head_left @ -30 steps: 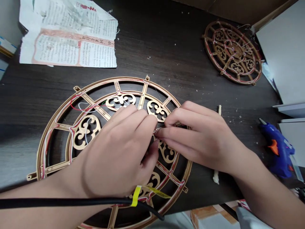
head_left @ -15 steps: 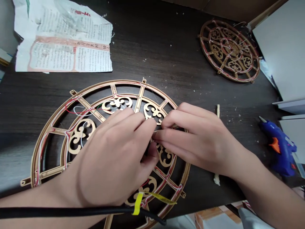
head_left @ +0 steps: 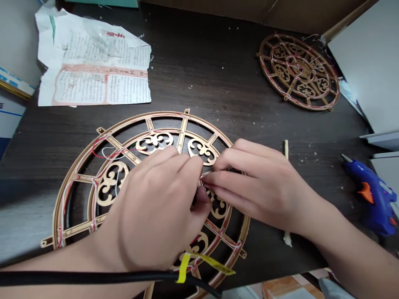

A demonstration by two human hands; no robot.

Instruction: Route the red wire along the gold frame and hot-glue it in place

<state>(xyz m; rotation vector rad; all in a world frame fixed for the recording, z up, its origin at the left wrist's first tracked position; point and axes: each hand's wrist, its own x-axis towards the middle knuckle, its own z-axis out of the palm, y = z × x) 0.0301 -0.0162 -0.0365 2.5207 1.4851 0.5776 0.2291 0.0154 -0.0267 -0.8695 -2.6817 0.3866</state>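
A large round wooden fretwork frame [head_left: 81, 166] with red and white wires glued along its ribs lies flat on the dark table [head_left: 218, 83]. My left hand [head_left: 156, 211] rests on its middle, fingers curled and pinched together with the thumb. My right hand [head_left: 258, 187] meets it fingertip to fingertip, also pinched, over a thin wire near the frame's hub. What sits between the fingertips is too small to name. A black cable [head_left: 93, 277] with a yellow tape tag [head_left: 183, 262] crosses under my left wrist.
A smaller wired fretwork disc [head_left: 298, 71] lies at the back right. A blue hot-glue gun [head_left: 370, 195] rests at the right edge beside white boards [head_left: 368, 62]. A glue stick [head_left: 286, 149] lies behind my right hand. A torn newspaper sheet [head_left: 93, 70] lies at the back left.
Both hands have kept their pinch at the same spot on the frame. The view has shifted slightly down and right, so the newspaper and small disc sit lower in the picture.
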